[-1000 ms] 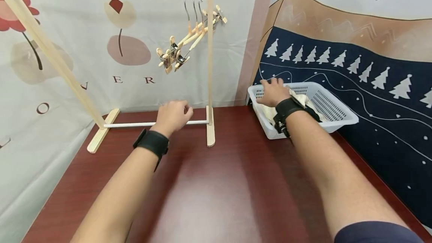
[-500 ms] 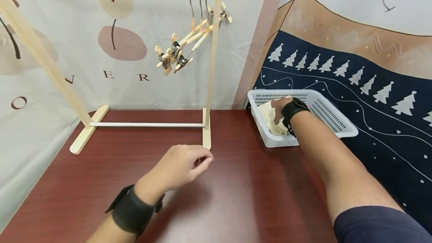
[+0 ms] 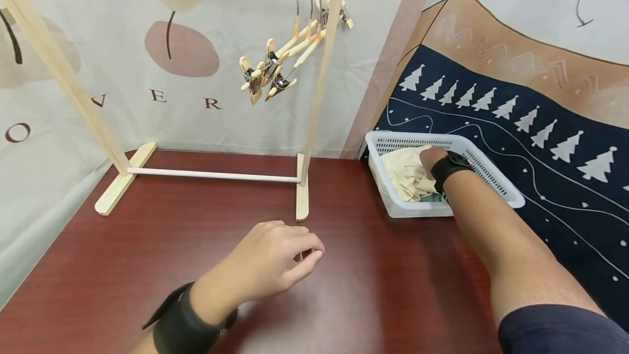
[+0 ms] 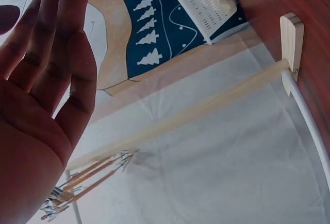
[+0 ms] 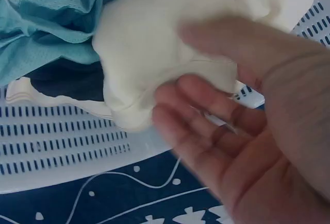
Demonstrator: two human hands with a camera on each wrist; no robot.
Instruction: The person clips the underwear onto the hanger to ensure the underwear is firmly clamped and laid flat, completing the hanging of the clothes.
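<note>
Head view: a white plastic basket [image 3: 484,171] with slotted walls sits at about 2 o'clock, at the right edge of the dark red, glossy surface [image 3: 147,266], against a navy cloth printed with white trees [image 3: 540,141]. Inside it lies a crumpled cream cloth [image 3: 405,176], soft and bunched, with a sliver of teal fabric showing below it. The right hand [image 3: 431,158] is down in the basket on the cream cloth; from here its fingers are mostly hidden behind the black wrist strap. The left hand [image 3: 270,264] hovers low over the surface at 6 o'clock, fingers loosely curled with the thumb near the fingertips, holding nothing. At 11 o'clock stands a pale wooden rack [image 3: 314,92] with a white rail, and three wooden clip hangers [image 3: 275,64] with metal hooks hang bunched at its right end.

Left wrist view: the left hand [image 4: 36,105] fills the left side, palm showing, fingers [image 4: 67,33] nearly straight and side by side, empty. The rack's foot [image 4: 292,38] and the basket's perforated wall [image 4: 201,0] lie at 1 o'clock.

Right wrist view: the right hand [image 5: 258,131] is at the cream cloth [image 5: 165,54], its fingers [image 5: 206,98] curling against the underside of the smooth fold and the thumb on top, pinching it. At 10 o'clock a teal mesh fabric [image 5: 46,33] and a dark garment [image 5: 62,82] lie beneath, on the basket's slotted rim [image 5: 62,147].
</note>
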